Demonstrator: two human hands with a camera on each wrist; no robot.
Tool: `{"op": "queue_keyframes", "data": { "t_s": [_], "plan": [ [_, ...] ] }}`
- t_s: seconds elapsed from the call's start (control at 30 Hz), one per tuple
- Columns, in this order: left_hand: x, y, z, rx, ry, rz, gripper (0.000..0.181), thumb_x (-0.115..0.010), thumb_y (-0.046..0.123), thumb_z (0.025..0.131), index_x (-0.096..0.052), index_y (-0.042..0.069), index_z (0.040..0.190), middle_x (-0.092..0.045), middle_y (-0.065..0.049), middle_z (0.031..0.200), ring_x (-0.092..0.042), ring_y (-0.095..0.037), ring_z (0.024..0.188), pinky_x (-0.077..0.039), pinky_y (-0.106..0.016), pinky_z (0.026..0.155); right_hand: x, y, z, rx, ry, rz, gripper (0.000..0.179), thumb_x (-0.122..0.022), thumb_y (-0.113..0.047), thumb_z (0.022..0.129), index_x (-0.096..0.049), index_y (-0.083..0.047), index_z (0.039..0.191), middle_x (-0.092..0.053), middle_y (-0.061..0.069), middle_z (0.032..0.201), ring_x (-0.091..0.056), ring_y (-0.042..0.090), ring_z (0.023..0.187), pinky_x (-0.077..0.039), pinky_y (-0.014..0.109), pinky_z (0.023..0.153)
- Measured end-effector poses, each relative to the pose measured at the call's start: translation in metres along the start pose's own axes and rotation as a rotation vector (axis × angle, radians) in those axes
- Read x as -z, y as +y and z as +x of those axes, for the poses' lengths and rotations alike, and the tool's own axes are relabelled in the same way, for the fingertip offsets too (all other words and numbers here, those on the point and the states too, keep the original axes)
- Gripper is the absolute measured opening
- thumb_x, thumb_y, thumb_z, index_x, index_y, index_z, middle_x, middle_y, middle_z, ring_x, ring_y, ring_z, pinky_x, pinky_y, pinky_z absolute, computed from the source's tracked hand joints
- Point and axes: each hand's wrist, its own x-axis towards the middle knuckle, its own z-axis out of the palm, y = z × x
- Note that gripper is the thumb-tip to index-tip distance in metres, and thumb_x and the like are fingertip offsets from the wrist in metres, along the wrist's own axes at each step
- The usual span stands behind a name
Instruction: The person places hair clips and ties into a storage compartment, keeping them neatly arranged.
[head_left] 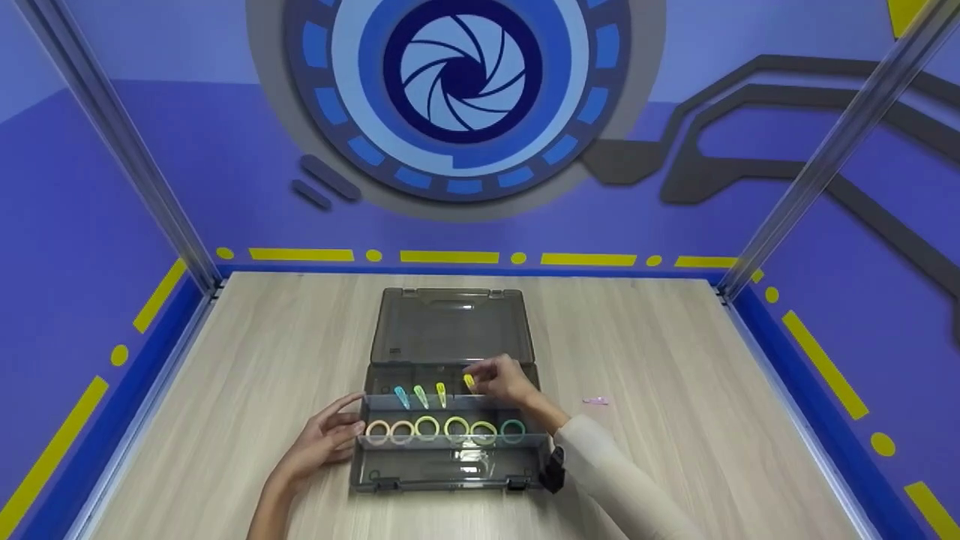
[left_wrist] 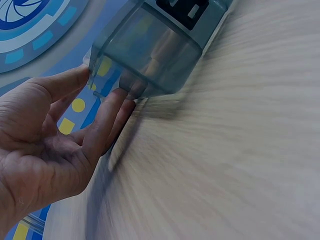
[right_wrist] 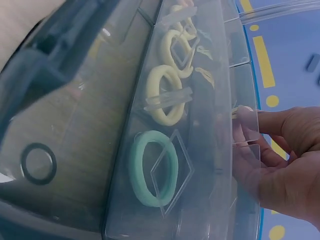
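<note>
A smoky see-through storage box (head_left: 454, 480) lies with its lid (head_left: 454, 330) folded back. My right hand (head_left: 501, 379) pinches a yellow hair clip (head_left: 469, 382) over the rear compartment. Left of it, a blue clip (head_left: 403, 398), a green clip (head_left: 421, 397) and another yellow clip (head_left: 441, 395) stand along the divider. Several ring-shaped hair ties, among them a teal one (right_wrist: 140, 175) and a pale yellow one (right_wrist: 154, 102), sit in the middle compartment. The fingers of my left hand (head_left: 322, 439) rest on the box's left end, thumb and fingertips touching its wall (left_wrist: 150, 80).
A pink hair clip (head_left: 596, 401) lies on the wooden table (head_left: 660, 450) to the right of the box. Blue printed walls (head_left: 150, 180) and metal posts (head_left: 817, 142) enclose the table at the back and sides.
</note>
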Motion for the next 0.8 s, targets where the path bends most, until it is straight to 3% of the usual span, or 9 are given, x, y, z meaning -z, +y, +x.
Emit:
{"op": "queue_keyframes", "data": {
  "t_s": [0.4,0.53,0.67,0.8],
  "plan": [
    [0.000,0.000,0.001,0.004,0.001,-0.012,0.067,-0.066,0.030,0.101,-0.035,0.016,0.159,-0.053,-0.025,0.143,-0.065,-0.022,0.114,-0.058,-0.045,0.093,-0.009,-0.006,0.003,-0.032,0.038,-0.073,0.022,-0.065,0.018,0.080,-0.075,0.010,0.098,-0.074,0.026,0.081,-0.074,0.027,0.071,-0.045,0.016,0.056],
    [0.000,0.000,0.000,-0.002,-0.006,-0.016,0.067,-0.065,0.029,0.102,-0.035,0.014,0.159,-0.053,-0.026,0.142,-0.065,-0.021,0.110,-0.059,-0.043,0.091,-0.013,-0.008,0.003,-0.076,0.059,-0.125,0.022,-0.065,0.016,0.080,-0.077,0.007,0.096,-0.075,0.022,0.079,-0.073,0.020,0.068,-0.044,0.017,0.059],
    [0.000,0.000,0.000,-0.012,-0.012,-0.016,0.067,-0.065,0.028,0.102,-0.035,0.014,0.159,-0.053,-0.026,0.142,-0.065,-0.021,0.111,-0.058,-0.043,0.091,-0.015,-0.011,0.004,-0.092,0.069,-0.161,0.023,-0.066,0.016,0.078,-0.078,0.006,0.095,-0.076,0.021,0.080,-0.060,0.006,0.061,-0.043,0.017,0.059],
    [0.001,0.000,-0.001,-0.016,-0.018,-0.020,0.067,-0.065,0.028,0.102,-0.035,0.014,0.159,-0.052,-0.026,0.143,-0.065,-0.021,0.113,-0.058,-0.042,0.091,-0.016,-0.012,0.004,-0.086,0.073,-0.177,0.023,-0.064,0.017,0.078,-0.078,0.008,0.094,-0.076,0.022,0.080,-0.051,0.004,0.057,-0.039,0.017,0.055]
  ]
}}
